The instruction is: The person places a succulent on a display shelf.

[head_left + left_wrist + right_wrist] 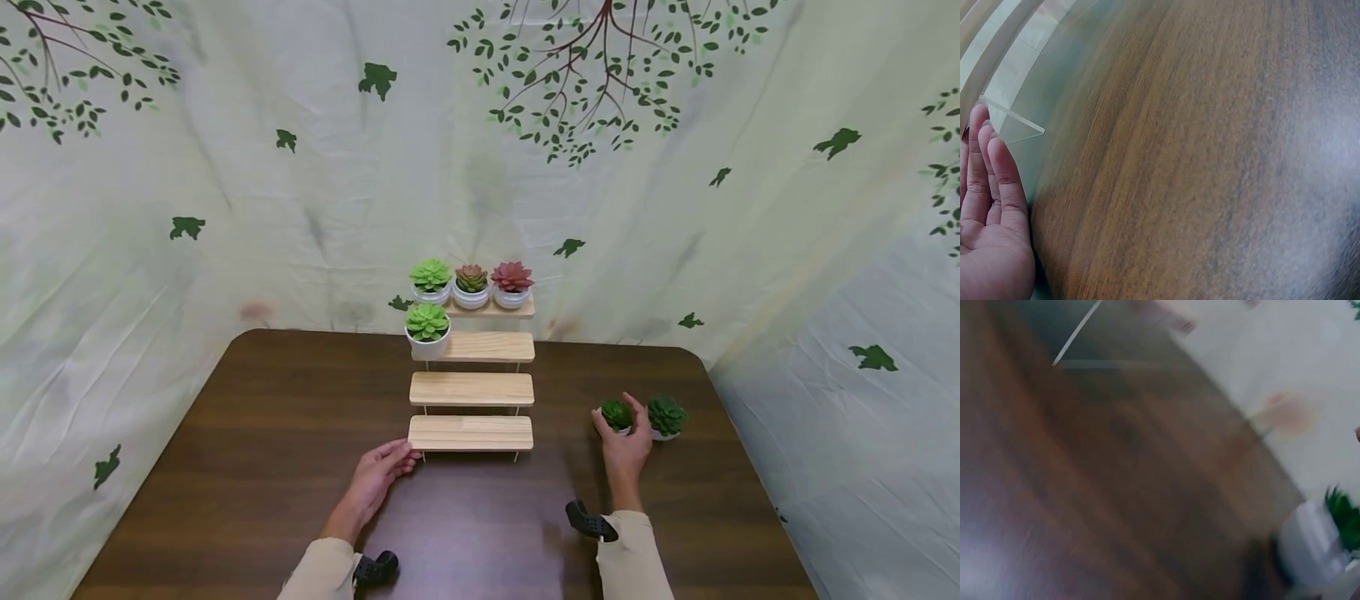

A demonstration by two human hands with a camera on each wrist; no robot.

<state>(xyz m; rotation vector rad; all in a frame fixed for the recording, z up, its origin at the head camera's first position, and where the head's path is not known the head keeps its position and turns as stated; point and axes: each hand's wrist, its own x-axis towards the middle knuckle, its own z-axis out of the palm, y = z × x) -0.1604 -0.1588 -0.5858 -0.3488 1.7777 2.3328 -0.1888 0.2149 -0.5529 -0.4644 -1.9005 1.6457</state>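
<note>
At the lowest step, the left hand is resting almost straight-fingered, perhaps for steadying; the right hand is pinching a potted succulent, probably for balance.

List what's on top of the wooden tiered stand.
The top shelf holds a green succulent, a reddish-green succulent and a red succulent, all potted. Another green succulent stands on the second shelf, hiding the top shelf's left end, so that part can't be seen.

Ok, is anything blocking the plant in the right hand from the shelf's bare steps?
Nothing visible: only table lies between the plant and the shelf. The second plant on the table stands to its right.
</note>
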